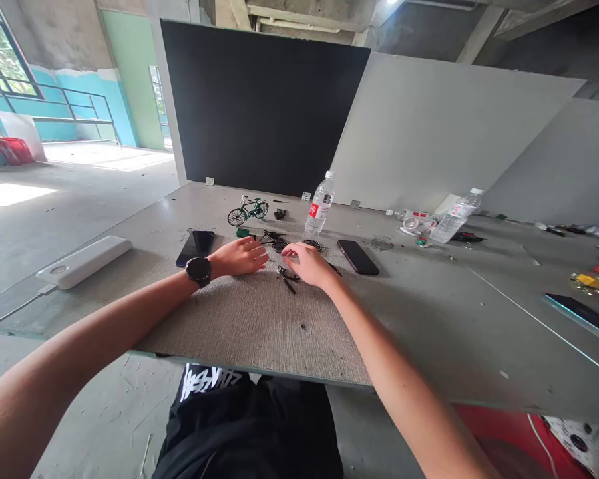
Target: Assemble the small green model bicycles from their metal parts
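Observation:
My left hand [240, 256], with a black watch [198, 270] on the wrist, lies palm down on the table, its fingers loosely stretched and slightly apart. Just past its fingertips are thin black parts [273, 237] and a small green piece [244, 233]. My right hand [307, 261] hovers over the small parts, fingers bent and thumb apart from them; nothing shows in its grasp. Under its thumb side lies a slim dark tool [286, 282], perhaps a small screwdriver. A black spoked wheel [313, 245] is partly hidden behind this hand. Farther back stands a green model bicycle [249, 210].
Two phones flank my hands, one on the left [196, 247] and one on the right [358, 257]. A water bottle [321, 205] stands behind, another bottle [456, 216] farther right. A white power bank [86, 261] with a cable lies left. Black and white panels close the back.

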A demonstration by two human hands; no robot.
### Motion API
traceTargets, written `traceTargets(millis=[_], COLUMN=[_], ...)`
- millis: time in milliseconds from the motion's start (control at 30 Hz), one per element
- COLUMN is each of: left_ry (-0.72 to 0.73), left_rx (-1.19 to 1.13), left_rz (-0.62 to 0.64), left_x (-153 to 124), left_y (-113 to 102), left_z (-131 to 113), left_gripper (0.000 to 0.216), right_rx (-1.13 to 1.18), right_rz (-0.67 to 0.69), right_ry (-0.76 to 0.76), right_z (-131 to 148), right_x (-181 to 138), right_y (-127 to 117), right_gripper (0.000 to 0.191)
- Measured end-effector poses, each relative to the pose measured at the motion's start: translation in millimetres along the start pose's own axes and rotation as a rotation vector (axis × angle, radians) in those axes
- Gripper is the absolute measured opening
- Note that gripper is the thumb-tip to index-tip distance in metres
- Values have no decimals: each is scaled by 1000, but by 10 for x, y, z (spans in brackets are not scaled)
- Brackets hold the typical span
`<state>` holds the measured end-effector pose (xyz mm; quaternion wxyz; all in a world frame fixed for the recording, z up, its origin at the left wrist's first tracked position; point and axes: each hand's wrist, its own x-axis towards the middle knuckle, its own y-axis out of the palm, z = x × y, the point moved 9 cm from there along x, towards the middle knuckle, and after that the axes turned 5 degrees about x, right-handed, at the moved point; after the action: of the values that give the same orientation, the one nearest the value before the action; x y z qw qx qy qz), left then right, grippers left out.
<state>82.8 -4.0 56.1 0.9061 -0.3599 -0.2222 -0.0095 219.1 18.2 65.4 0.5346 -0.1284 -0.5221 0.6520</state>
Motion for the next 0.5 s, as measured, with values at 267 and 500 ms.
traceTargets(millis=[267, 500], left_ry=[2, -6], left_rx=[-80, -98], left_rz=[53, 21], left_x=[14, 20], left_y=[114, 92], left_z=[-24, -30], left_gripper=[30, 27], right_rx=[-52, -79], right_rz=[92, 130], right_ry=[42, 47], right_z=[-1, -11], right_x=[1, 29], right_y=[97, 189], right_gripper=[13, 12])
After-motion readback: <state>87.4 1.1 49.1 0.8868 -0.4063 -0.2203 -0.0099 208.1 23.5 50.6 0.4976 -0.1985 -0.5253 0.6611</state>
